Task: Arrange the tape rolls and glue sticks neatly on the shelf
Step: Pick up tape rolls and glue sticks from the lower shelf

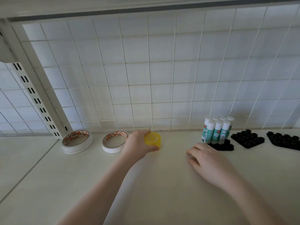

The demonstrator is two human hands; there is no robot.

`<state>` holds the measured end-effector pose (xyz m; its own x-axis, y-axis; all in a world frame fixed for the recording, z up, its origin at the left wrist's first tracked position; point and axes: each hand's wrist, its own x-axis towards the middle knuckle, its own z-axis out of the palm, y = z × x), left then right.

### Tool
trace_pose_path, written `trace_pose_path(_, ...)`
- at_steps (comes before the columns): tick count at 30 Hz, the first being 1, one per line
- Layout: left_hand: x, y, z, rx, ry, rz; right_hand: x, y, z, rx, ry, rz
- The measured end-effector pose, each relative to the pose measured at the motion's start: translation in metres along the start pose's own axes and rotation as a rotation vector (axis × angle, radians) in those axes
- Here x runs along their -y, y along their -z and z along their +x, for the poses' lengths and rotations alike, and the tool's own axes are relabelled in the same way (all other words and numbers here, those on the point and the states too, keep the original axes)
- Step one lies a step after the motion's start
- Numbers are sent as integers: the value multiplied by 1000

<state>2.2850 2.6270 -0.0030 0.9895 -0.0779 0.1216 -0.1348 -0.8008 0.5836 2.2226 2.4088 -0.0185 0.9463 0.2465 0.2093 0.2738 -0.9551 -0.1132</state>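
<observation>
Relaxed on the shelf (162,184) lies the right hand (209,161); the yellow tape roll (153,140), gripped by the left hand (138,145), could be knocked into the neighbouring white roll (115,141).

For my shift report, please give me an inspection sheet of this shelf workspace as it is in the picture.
Surface: white shelf, a seam at its left.
Job's things: two white tape stacks lying flat near the back; yellow tape roll in hand; glue sticks upright in a black holder.
Clutter: two empty black holders at right.
Grippers: left hand grips the yellow roll; right hand rests open on the shelf.
Cables: nothing seen.
Surroundings: white wire grid behind; slotted upright at left.
</observation>
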Motion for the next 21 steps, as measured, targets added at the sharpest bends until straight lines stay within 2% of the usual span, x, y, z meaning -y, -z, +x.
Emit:
trace_pose_path(7,2,-2,0,-22,12,-44,-1,4,-2,25,8,18)
trace_pose_path(16,-2,-1,3,13,115,-300,-5,27,-2,243,-17,-17)
trace_pose_path(21,-7,-5,-2,-1,123,-268,-25,35,-20,193,-42,-27)
